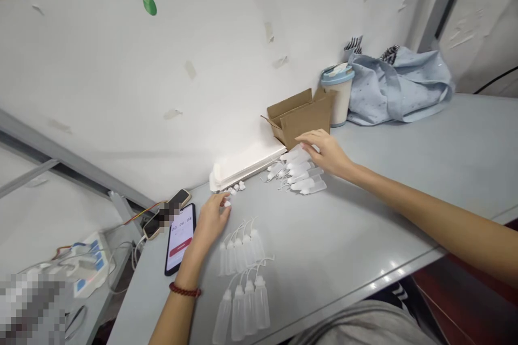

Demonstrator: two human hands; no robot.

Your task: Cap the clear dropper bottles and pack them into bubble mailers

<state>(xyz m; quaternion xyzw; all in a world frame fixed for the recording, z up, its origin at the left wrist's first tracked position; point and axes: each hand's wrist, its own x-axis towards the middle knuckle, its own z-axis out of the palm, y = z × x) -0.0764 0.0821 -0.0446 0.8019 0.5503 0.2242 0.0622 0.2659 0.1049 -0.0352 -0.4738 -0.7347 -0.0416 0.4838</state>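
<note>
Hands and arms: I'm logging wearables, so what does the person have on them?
Both forearms are bare, without sleeves or gloves. Behind the left hand, the wrist carries a dark red beaded bracelet; the right hand shows no ring or watch.

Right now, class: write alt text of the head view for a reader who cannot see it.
A person's right hand rests on a pile of small white bottles lying on a grey table, while the left hand lies by loose white caps. Nearer, upright bottles stand in two rows beside a phone.
</note>
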